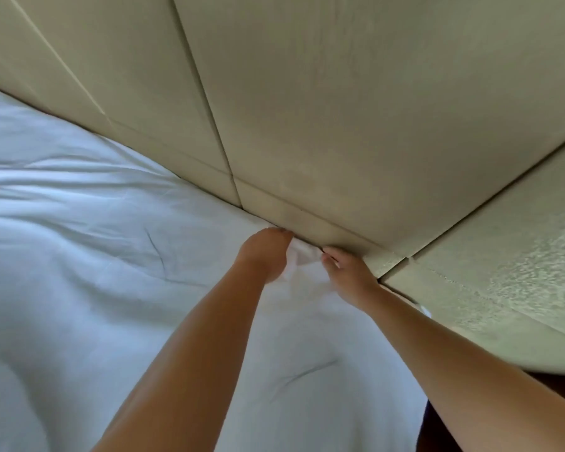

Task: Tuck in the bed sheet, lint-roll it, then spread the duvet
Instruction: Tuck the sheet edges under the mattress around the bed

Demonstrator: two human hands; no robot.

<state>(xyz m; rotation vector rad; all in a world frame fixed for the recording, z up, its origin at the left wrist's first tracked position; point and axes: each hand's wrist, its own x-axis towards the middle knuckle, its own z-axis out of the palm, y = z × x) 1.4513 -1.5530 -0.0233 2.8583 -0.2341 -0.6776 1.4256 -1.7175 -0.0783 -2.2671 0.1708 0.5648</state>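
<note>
1. Both hands reach to the seam where the bed meets the padded headboard (307,109).
2. Left hand (266,252) has its fingers curled down, gripping a bunched fold of the white bed sheet (111,256) right at the headboard's lower edge.
3. Right hand (346,269) lies just beside the left one, its fingertips pressed against the foot of the headboard; whether they pinch the sheet or only push it I cannot tell.
4. Between the two hands the sheet rises in a small crumpled bunch.
5. Behind and to the left of the hands the sheet spreads over the bed, wrinkled in loose folds.
6. To the right of the right hand stands a textured beige wall panel (503,288), meeting the headboard at a corner.
</note>
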